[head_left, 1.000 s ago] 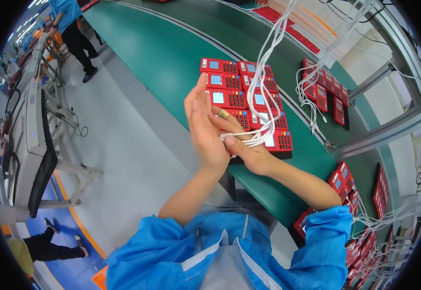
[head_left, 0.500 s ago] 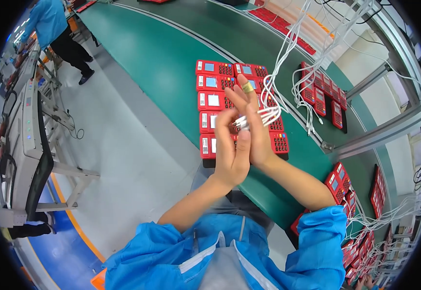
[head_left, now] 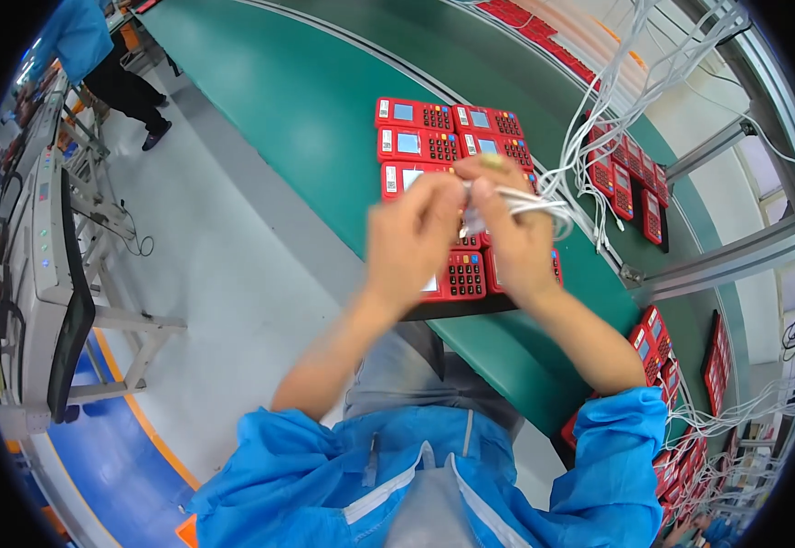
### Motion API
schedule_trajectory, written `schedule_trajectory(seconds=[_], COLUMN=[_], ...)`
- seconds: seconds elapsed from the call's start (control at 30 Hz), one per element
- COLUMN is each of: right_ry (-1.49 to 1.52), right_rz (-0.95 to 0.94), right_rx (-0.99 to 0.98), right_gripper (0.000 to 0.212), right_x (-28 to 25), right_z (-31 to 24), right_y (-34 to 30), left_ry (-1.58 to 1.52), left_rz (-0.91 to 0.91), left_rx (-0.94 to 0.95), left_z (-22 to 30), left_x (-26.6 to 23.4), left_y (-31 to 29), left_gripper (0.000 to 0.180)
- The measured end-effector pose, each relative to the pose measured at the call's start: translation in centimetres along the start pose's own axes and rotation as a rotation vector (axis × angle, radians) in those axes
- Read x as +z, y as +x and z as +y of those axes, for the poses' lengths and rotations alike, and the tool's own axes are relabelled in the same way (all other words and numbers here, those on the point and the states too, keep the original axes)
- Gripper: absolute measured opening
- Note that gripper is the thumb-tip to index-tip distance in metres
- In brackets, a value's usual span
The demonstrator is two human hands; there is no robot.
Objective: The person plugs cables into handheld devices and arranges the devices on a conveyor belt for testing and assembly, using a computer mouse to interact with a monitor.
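While both hands blur, white cables (head_left: 530,203) sit pinched between left fingers (head_left: 434,196) and right fingers (head_left: 498,183).

Grey floor (head_left: 233,274) beside a long green conveyor belt (head_left: 306,100) (curving away).
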State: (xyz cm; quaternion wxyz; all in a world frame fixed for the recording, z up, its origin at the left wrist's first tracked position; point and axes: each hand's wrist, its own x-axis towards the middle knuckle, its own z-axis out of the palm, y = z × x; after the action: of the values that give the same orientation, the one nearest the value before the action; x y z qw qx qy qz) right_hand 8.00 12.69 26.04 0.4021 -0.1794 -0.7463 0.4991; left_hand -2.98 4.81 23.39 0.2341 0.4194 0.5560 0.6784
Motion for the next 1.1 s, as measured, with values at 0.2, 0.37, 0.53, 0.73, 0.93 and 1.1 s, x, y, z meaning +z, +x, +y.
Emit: schedule_trajectory(seconds=[0.2,0.37,0.53,0.73,0.93,1.1], right_ry=[0.044,0.057,0.253,0.416,0.118,0.099], right_rz=[0.197,0.219,0.141,0.063,0.043,0.157], right_rx=[0.132,0.457,0.494,0.493,0.431,0.414], right_gripper=[0.028,0.022,0.017,0.019,0.024,0.019], right_x=[-2.1,-3.9,-3.7,-2.9,-2.4,-0.5], right_z=[2.8,7.9,10.9,12.5,12.8,12.3], right_y=[6.5,10.6,13.8,15.9,16.4,15.9], left_ry=[0.763,0.284,0.278,0.317,0.298,0.307], left_rz=[0.021,-0.511,-0.476,-0.425,-0.402,-0.414], left_rx=[-0.066,-0.452,-0.389,-0.316,-0.289,-0.279], left_z=[-10.0,-10.1,-9.4,-10.3,-10.6,-10.5], left_x=[-10.1,-9.8,-10.3,-10.3,-10.3,-10.3], left_y=[17.5,20.3,18.5,18.2,18.0,17.9], left_gripper=[0.041,0.041,0.046,0.047,0.044,0.045])
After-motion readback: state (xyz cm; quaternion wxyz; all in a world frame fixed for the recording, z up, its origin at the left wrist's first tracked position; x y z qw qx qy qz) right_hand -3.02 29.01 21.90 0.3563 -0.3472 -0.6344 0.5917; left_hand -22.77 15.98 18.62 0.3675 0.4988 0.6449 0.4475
